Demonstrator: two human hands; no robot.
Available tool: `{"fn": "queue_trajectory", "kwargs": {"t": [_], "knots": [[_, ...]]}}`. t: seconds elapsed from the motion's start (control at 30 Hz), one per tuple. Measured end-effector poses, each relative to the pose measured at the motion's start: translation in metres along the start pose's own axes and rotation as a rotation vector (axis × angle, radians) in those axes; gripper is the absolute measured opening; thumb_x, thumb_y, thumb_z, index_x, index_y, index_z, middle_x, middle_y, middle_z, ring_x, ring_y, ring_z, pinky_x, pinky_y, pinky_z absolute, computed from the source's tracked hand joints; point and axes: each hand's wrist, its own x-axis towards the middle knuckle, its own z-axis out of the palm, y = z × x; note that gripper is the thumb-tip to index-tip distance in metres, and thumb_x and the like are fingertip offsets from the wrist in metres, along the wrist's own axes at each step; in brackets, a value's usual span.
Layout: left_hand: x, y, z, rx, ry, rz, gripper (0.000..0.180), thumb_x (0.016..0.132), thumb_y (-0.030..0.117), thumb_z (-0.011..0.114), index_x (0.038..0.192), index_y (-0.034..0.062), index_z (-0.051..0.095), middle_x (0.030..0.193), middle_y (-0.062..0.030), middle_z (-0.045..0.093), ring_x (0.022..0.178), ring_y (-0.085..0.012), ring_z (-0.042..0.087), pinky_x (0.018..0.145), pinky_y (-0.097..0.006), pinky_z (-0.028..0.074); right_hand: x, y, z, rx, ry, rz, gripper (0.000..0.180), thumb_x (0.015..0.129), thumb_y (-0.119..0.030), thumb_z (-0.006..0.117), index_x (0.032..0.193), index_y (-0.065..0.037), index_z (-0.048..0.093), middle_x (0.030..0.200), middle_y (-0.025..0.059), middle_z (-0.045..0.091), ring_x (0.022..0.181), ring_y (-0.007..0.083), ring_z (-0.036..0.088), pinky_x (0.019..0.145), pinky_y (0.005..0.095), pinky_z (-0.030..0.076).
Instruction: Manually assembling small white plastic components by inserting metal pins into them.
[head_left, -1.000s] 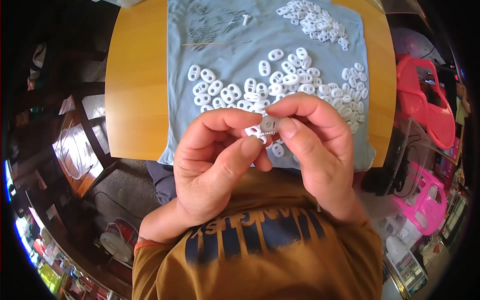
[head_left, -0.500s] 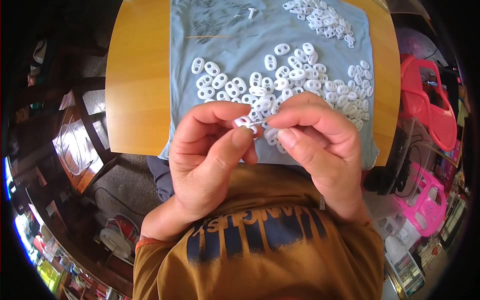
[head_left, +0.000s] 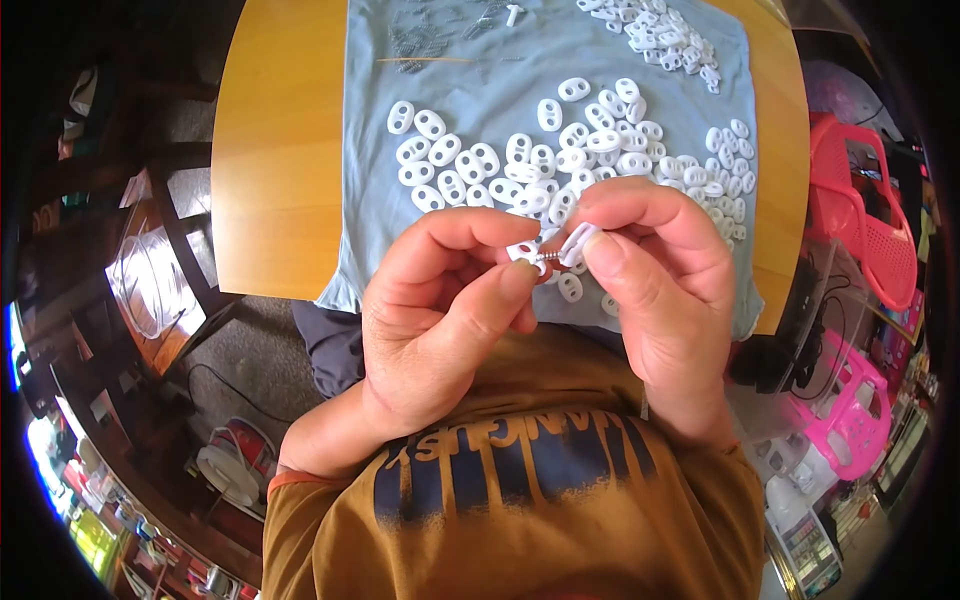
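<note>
My left hand [head_left: 425,310] pinches a white oval cord lock piece [head_left: 524,252] with two holes between thumb and forefinger. A small metal coil spring [head_left: 549,256] sticks out of its right side. In the thumb and forefinger of my right hand [head_left: 675,285] is another white plastic part [head_left: 577,243], tilted and partly covered by the fingertips. It meets the spring's right end, so the spring bridges the two white parts. Just beyond both hands lies a loose spread of white two-hole oval pieces [head_left: 468,165] on the blue cloth [head_left: 372,240].
A heap of smaller white parts [head_left: 668,38] lies at the far right of the cloth. Many thin springs [head_left: 418,45] are scattered far left, near a thin yellowish stick [head_left: 425,60] and a white T-shaped piece [head_left: 513,15]. Pink plastic chairs [head_left: 862,215] stand right of the wooden table [head_left: 275,150].
The right hand, earlier at the spring by the left piece, now holds a white part against the spring's free end. Both hands sit slightly further right in view.
</note>
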Motion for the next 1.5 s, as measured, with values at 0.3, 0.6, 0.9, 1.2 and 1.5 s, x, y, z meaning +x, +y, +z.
{"fn": "queue_trajectory", "kwargs": {"t": [0.3,0.6,0.9,1.2,1.5], "knots": [[-0.001,0.000,-0.001,0.080,-0.008,-0.015,0.022,0.083,-0.004,0.052,0.105,-0.0007,0.052,0.082,-0.0020,0.056,0.066,-0.0043,0.051,0.058,-0.017,0.043,0.001,0.002,0.001,-0.193,-0.040,-0.142,0.014,0.080,0.003,0.053,0.093,0.003,0.057,0.093,0.0089,0.053,0.081,0.0120,0.051,0.072,0.0226,0.041],[-0.001,0.000,0.000,0.126,0.003,0.009,0.022,0.082,-0.006,0.053,0.103,-0.0008,0.053,0.082,-0.0011,0.056,0.067,-0.0038,0.050,0.058,-0.016,0.041,0.001,0.001,0.002,-0.402,-0.038,-0.277,0.017,0.078,0.007,0.055,0.095,0.004,0.056,0.094,0.0106,0.054,0.081,0.0131,0.052,0.072,0.0227,0.042],[-0.001,0.000,-0.001,0.233,-0.051,0.077,0.024,0.082,-0.007,0.053,0.106,-0.0022,0.051,0.088,-0.0029,0.053,0.071,-0.0054,0.051,0.062,-0.017,0.044,0.001,0.001,0.001,-0.691,-0.107,-0.433,0.020,0.076,0.010,0.057,0.095,0.004,0.055,0.095,0.0125,0.054,0.084,0.0167,0.054,0.074,0.0254,0.045],[-0.001,-0.003,-0.001,0.201,-0.028,0.042,0.024,0.083,-0.002,0.054,0.106,-0.0015,0.049,0.081,-0.0070,0.058,0.065,-0.0101,0.056,0.059,-0.020,0.046,-0.002,0.004,0.002,-0.445,-0.052,-0.231,0.013,0.081,0.002,0.055,0.094,0.003,0.058,0.094,0.0095,0.055,0.082,0.0116,0.051,0.073,0.0220,0.041],[-0.001,-0.009,-0.005,0.167,-0.119,0.060,0.038,0.084,-0.007,0.050,0.121,-0.0023,0.045,0.091,-0.0060,0.056,0.079,-0.0108,0.059,0.070,-0.020,0.048,0.000,0.008,-0.004,-0.637,-0.075,-0.422,0.018,0.081,0.003,0.055,0.098,0.002,0.060,0.084,0.0095,0.059,0.073,0.0150,0.056,0.063,0.0240,0.045]]}}
